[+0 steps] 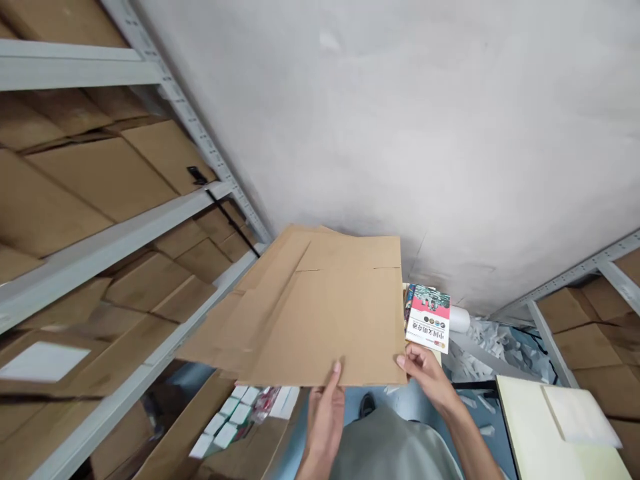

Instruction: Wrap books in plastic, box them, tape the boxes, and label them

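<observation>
A flat brown cardboard sheet [345,320] spreads out in front of me, with several more cardboard pieces [250,327] fanned beneath its left side. My left hand [326,410] is closed on the near edge, thumb on top and the other fingers hidden below. At the near right corner, my right hand [427,373] pinches the same sheet between thumb and fingers. Just beyond that hand lies a book [429,319] with a pink, white and green cover. Below the sheet, an open carton [260,447] holds small white-and-green boxes [227,427].
Metal shelving [115,227] loaded with brown cartons [110,177] rises on the left, a black rod [233,220] beside it. Another carton-filled rack [583,333] stands right. A pale wall [400,120] lies ahead. Crumpled white paper [485,353] and a cream board [555,433] are at lower right.
</observation>
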Available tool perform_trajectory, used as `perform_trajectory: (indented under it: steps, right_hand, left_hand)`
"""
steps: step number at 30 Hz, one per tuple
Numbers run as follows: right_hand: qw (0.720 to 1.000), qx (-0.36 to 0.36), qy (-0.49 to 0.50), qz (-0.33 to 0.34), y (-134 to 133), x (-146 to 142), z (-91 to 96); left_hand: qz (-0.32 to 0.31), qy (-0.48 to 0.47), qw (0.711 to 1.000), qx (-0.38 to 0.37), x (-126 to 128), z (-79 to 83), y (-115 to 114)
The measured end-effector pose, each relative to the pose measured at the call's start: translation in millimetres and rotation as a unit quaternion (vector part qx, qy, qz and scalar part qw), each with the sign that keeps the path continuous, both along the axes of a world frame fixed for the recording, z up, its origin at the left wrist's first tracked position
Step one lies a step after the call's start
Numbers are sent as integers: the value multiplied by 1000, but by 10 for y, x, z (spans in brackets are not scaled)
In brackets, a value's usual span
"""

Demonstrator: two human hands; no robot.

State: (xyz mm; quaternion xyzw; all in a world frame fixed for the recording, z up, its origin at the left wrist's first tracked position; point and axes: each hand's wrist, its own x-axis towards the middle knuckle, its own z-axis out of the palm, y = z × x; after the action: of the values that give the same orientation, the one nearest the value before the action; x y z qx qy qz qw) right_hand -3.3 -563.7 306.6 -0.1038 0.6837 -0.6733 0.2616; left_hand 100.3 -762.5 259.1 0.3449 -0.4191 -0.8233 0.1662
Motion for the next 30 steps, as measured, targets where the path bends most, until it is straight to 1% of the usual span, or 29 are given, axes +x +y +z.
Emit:
perform_trajectory:
  steps: [2, 3, 4, 5, 6, 7, 8, 10, 13, 15, 17, 19, 20, 22, 24, 27, 28, 29, 30]
  right_hand:
    - [1000, 5, -7, -15, 265, 86, -32]
    - [999, 11, -7, -37, 419, 122, -71]
    - [997, 17, -2, -75, 596, 155, -114]
    - [991, 26, 7, -130, 799, 189, -156]
    - [979, 36, 19, -200, 1028, 228, -188]
    - [959, 47, 31, -278, 1282, 279, -208]
    - [931, 57, 43, -358, 1557, 348, -216]
    - [861, 82, 61, -498, 2138, 553, -199]
    - [748, 106, 73, -651, 2975, 1030, -169]
    - [676, 93, 60, -729, 3453, 1434, -206]
    - [608, 64, 32, -791, 3845, 1875, -311]
    - [551, 29, 4, -834, 4150, 2323, -467]
    - [529, 12, -5, -849, 4273, 2540, -551]
    - [495, -21, -8, -869, 4482, 2948, -699]
    - [470, -50, 7, -881, 4672, 3315, -791]
    - [437, -84, 40, -895, 4957, 3798, -810]
    - [423, -90, 46, -900, 5047, 3940, -797]
    - [407, -94, 48, -907, 5129, 4070, -783]
    - [390, -95, 45, -915, 5201, 4183, -772]
  left_hand:
    - [-48, -9, 999, -14, -93, 55, 62]
    - [-81, -12, 996, -26, -157, 65, 107]
    - [-118, -12, 992, -39, -236, 68, 161]
    - [-156, -7, 986, -56, -328, 68, 221]
    - [-198, 0, 977, -76, -433, 67, 286]
    - [-242, 5, 965, -101, -549, 70, 356]
    - [-288, 10, 949, -130, -674, 79, 430]
    - [-370, 12, 909, -192, -942, 118, 605]
    - [-464, 15, 841, -279, -1331, 218, 991]
    - [-510, 29, 794, -330, -1528, 289, 1364]
    - [-556, 47, 744, -366, -1642, 348, 1816]
    - [-607, 62, 691, -386, -1677, 389, 2307]
    - [-633, 66, 665, -390, -1671, 404, 2557]
    - [-681, 75, 620, -381, -1628, 420, 3064]
    - [-731, 90, 576, -354, -1545, 417, 3583]
    - [-794, 124, 506, -313, -1325, 379, 4386]
    - [-805, 134, 491, -306, -1224, 361, 4651]
    - [-808, 143, 486, -302, -1113, 344, 4907]
    - [-803, 152, 491, -302, -997, 327, 5149]
